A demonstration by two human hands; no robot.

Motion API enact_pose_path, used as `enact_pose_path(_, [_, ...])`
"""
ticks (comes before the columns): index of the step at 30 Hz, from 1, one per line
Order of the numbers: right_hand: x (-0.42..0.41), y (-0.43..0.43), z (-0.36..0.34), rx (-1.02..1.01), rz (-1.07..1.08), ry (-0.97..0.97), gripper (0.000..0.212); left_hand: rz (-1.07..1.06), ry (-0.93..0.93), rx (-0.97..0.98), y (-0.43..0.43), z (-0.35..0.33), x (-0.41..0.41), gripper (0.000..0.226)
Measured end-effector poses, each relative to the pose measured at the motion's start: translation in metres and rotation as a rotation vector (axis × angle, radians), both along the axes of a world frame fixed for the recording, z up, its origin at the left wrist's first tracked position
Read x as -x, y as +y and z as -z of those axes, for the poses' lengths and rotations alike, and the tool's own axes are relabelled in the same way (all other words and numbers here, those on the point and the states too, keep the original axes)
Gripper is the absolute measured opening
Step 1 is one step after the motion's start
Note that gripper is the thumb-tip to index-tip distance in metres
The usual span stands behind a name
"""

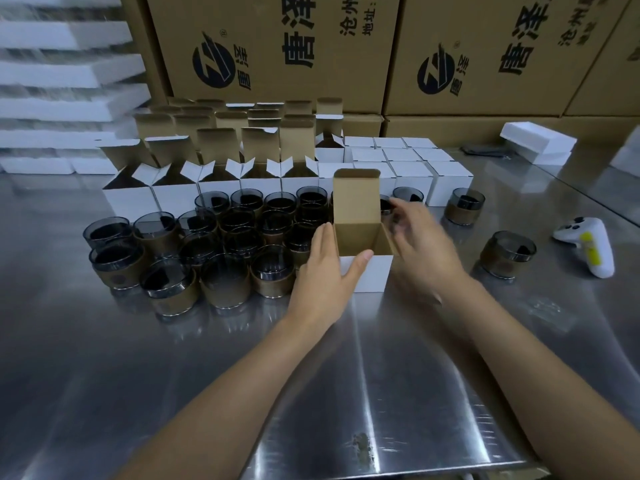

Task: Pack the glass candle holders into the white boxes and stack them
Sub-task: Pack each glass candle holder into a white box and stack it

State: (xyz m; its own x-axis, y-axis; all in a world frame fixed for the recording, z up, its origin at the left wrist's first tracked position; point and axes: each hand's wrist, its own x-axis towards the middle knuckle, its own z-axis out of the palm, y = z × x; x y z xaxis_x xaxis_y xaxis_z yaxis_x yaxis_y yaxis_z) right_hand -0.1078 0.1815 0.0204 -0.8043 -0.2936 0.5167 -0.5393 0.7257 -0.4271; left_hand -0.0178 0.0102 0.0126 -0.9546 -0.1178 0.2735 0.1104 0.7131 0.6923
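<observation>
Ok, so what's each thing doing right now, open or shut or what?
White cardboard box in the hands: upright, lid flap up, looks empty.
Left hand: grips that box.
Right hand: blurred beside the box, grip unclear.
Back-left white boxes: open, flaps up.
Back-right white boxes: closed.
Smoky glass candle holders: upright, unpacked.

Single head-worn wide-angle view, facing forward and down over the steel table (381, 375), left hand (325, 271), right hand (426, 251) and white box (367, 278) close at centre, forearms entering from the near edge, brown cartons (277, 46) far behind, edges bowed by the lens
</observation>
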Motion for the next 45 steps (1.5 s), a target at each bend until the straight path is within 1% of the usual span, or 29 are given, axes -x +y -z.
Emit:
enact_pose_path(2, [0.006,0.014,-0.008,-0.111,0.209,0.053,0.045,-0.023,-0.003,0.033,0.001,0.002,0.000,0.083])
enact_pose_path(5, [0.011,0.040,-0.014,-0.274,0.541,0.008,0.038,-0.033,0.002,0.047,-0.002,0.005,0.001,0.087])
enact_pose_path(6, [0.011,0.048,-0.015,-0.331,0.647,-0.040,0.036,-0.032,0.005,0.047,-0.002,0.006,0.001,0.087])
enact_pose_path(8, [0.011,0.059,-0.019,-0.411,0.814,-0.199,0.034,-0.030,0.005,0.052,-0.002,0.007,0.001,0.089])
enact_pose_path(10, [0.009,0.063,-0.023,-0.426,0.881,-0.395,0.038,-0.036,-0.005,0.058,-0.002,0.007,0.002,0.092])
enact_pose_path(12, [0.007,0.061,-0.021,-0.398,0.841,-0.502,0.047,-0.048,-0.009,0.073,-0.002,0.007,0.002,0.090])
enact_pose_path(13, [0.006,0.059,-0.020,-0.387,0.806,-0.497,0.049,-0.051,-0.007,0.079,-0.001,0.007,0.002,0.088])
enact_pose_path(16, [0.003,0.046,-0.017,-0.389,0.634,-0.361,0.044,-0.047,-0.010,0.090,-0.002,0.006,0.002,0.085])
enact_pose_path(19, [0.002,0.031,-0.013,-0.350,0.369,-0.252,0.054,-0.046,-0.011,0.114,-0.002,0.006,0.002,0.084])
enact_pose_path(21, [0.000,0.022,-0.008,-0.242,0.201,-0.236,0.058,-0.049,-0.012,0.125,-0.002,0.006,0.002,0.084])
enact_pose_path(23, [-0.001,0.017,-0.004,-0.065,0.029,-0.286,0.059,-0.051,-0.008,0.129,-0.003,0.006,0.003,0.083])
enact_pose_path(24, [-0.001,0.016,-0.002,-0.011,-0.042,-0.315,0.060,-0.051,-0.006,0.129,-0.003,0.006,0.003,0.083])
enact_pose_path(28, [0.006,0.024,0.000,0.044,-0.237,-0.457,0.081,-0.052,0.003,0.128,-0.003,0.007,0.004,0.084])
enact_pose_path(30, [0.010,0.026,0.005,0.132,-0.235,-0.499,0.085,-0.052,0.001,0.123,-0.003,0.007,0.004,0.084])
enact_pose_path(31, [0.012,0.026,0.006,0.226,-0.189,-0.508,0.083,-0.051,-0.002,0.120,-0.003,0.008,0.004,0.085])
enact_pose_path(34, [0.015,0.029,0.003,0.642,0.009,-0.478,0.060,-0.046,-0.007,0.110,-0.003,0.007,0.003,0.084])
enact_pose_path(35, [0.016,0.031,0.000,0.742,0.022,-0.465,0.055,-0.046,-0.006,0.107,-0.003,0.007,0.003,0.084])
enact_pose_path(36, [0.017,0.034,-0.005,0.818,-0.009,-0.464,0.052,-0.044,-0.005,0.106,-0.003,0.006,0.003,0.083])
enact_pose_path(38, [0.013,0.032,-0.013,0.927,-0.149,-0.443,0.045,-0.037,-0.003,0.103,-0.003,0.005,0.003,0.082])
enact_pose_path(39, [0.009,0.029,-0.016,0.944,-0.236,-0.399,0.045,-0.035,-0.004,0.102,-0.003,0.004,0.003,0.081])
enact_pose_path(41, [-0.001,0.019,-0.021,0.883,-0.366,-0.291,0.053,-0.041,-0.009,0.101,-0.003,0.004,0.003,0.078])
enact_pose_path(43, [-0.016,0.009,-0.027,0.784,-0.426,-0.209,0.062,-0.046,-0.005,0.096,-0.003,0.003,0.002,0.076])
enact_pose_path(45, [-0.026,0.000,-0.028,0.703,-0.461,-0.166,0.064,-0.041,0.003,0.087,-0.003,0.002,0.001,0.075])
